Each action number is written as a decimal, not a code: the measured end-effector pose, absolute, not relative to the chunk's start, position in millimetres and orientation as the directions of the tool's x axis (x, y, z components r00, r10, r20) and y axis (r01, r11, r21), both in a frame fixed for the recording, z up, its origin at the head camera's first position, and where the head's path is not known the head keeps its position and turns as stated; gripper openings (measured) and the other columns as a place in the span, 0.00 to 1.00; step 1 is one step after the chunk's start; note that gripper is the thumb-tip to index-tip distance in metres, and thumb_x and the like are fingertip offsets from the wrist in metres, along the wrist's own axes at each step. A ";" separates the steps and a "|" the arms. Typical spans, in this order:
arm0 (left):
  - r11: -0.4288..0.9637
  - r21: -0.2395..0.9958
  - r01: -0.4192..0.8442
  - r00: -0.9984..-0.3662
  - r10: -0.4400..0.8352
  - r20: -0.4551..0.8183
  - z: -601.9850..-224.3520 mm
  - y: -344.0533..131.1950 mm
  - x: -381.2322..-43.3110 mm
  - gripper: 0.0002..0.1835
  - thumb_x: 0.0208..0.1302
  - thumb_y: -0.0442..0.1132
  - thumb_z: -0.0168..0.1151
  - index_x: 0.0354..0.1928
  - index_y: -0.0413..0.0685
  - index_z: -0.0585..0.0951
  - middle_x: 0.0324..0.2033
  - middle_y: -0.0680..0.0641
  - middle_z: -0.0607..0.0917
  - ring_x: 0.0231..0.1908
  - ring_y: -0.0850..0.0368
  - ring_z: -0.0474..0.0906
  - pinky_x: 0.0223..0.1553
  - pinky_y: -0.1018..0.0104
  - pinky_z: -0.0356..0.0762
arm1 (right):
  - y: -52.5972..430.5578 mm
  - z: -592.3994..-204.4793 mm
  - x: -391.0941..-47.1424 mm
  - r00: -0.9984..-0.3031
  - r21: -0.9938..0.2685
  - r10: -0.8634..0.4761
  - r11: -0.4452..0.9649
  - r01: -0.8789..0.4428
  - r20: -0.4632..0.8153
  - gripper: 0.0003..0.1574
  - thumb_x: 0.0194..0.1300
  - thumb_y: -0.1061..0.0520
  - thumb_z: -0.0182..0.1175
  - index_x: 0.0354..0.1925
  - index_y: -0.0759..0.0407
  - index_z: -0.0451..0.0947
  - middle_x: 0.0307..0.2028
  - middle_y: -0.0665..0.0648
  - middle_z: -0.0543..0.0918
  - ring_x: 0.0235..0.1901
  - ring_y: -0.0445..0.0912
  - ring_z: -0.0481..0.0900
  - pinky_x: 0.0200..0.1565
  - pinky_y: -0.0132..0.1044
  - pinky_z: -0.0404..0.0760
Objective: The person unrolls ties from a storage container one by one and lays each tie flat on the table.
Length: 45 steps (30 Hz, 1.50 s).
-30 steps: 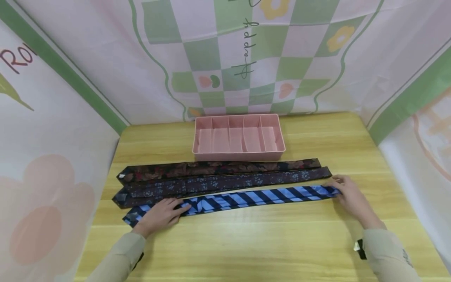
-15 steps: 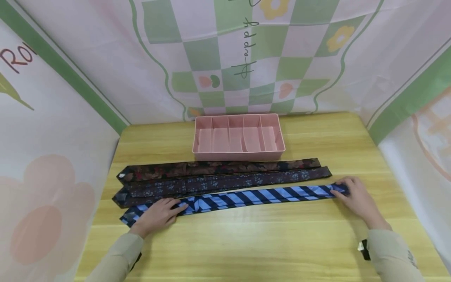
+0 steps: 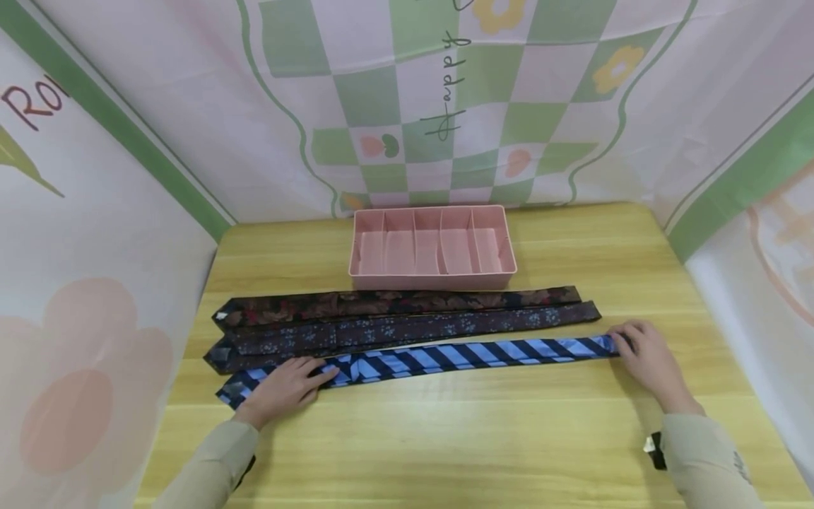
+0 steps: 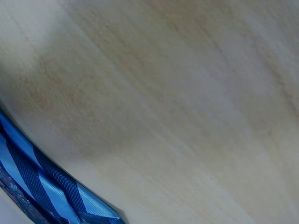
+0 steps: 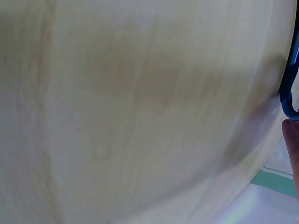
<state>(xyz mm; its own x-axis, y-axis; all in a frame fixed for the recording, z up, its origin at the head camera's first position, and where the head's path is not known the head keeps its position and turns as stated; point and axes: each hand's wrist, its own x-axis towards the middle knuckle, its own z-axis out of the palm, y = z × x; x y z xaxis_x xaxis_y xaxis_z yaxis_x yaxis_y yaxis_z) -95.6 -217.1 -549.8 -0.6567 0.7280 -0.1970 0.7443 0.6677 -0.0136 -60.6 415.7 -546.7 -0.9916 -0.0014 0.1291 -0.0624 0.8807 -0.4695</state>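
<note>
A blue-and-navy striped necktie lies lengthwise across the table in the head view, its wide pointed end at the left. My left hand rests over the tie near that wide end, thumb and fingers spread across the cloth. At the narrow end, my right hand pinches the tip, and its fingers cover the last bit. In the right wrist view the dark cloth of the striped necktie bends up in a curl by a fingertip. The left wrist view catches folds of the striped necktie at its lower left.
Behind the striped tie lie two more neckties: a dark one with small blue flowers and a brown floral one. A pink box with several compartments stands behind them, near the printed curtain. All lie on a wooden table.
My right hand has moved right, drawing the narrow end of the striped tie with it. My left hand and the wide end have shifted slightly left. The other ties and box stay put.
</note>
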 end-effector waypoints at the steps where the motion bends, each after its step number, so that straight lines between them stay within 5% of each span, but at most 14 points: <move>1: 0.667 -0.016 0.745 -0.656 0.728 -0.198 -549.7 -217.1 -95.5 0.24 0.69 0.48 0.50 0.67 0.66 0.67 0.58 0.47 0.78 0.57 0.49 0.75 0.59 0.51 0.74 | 416.2 -547.1 -60.3 -0.991 -0.469 0.002 0.881 -0.061 0.132 0.11 0.67 0.64 0.52 0.42 0.73 0.76 0.44 0.77 0.72 0.45 0.69 0.68 0.44 0.65 0.66; 11: 0.651 -0.025 0.758 -0.645 0.744 -0.175 -551.9 -217.6 -95.0 0.24 0.68 0.47 0.53 0.66 0.62 0.69 0.58 0.47 0.77 0.56 0.49 0.75 0.58 0.52 0.75 | 419.2 -548.1 -59.6 -0.995 -0.493 0.101 0.864 0.100 -0.023 0.27 0.71 0.53 0.51 0.52 0.78 0.68 0.47 0.80 0.69 0.42 0.68 0.72 0.40 0.63 0.72; 31: 0.618 -0.066 0.784 -0.615 0.787 0.054 -552.2 -197.8 -105.6 0.11 0.61 0.40 0.62 0.45 0.54 0.82 0.51 0.49 0.81 0.53 0.54 0.78 0.57 0.58 0.77 | 422.1 -547.1 -64.1 -0.987 -0.488 0.137 0.858 0.163 -0.089 0.28 0.75 0.54 0.38 0.54 0.79 0.66 0.48 0.81 0.71 0.44 0.71 0.72 0.42 0.65 0.72; 38: 0.708 -0.132 0.693 -0.665 0.700 0.262 -529.5 -183.7 -128.2 0.10 0.54 0.37 0.69 0.39 0.48 0.83 0.46 0.47 0.82 0.47 0.53 0.79 0.50 0.60 0.80 | 422.7 -534.5 -70.7 -0.964 -0.543 0.262 0.805 0.241 -0.040 0.33 0.75 0.50 0.35 0.62 0.77 0.62 0.54 0.83 0.68 0.49 0.75 0.69 0.44 0.69 0.70; 45: 0.872 -0.009 0.490 -0.777 0.441 0.449 -484.7 -155.7 -158.9 0.09 0.58 0.34 0.63 0.41 0.43 0.83 0.46 0.43 0.83 0.45 0.48 0.80 0.48 0.55 0.81 | 409.3 -493.7 -97.4 -0.915 -0.612 0.384 0.756 0.232 0.126 0.31 0.73 0.53 0.37 0.64 0.73 0.61 0.60 0.82 0.62 0.59 0.75 0.58 0.58 0.72 0.58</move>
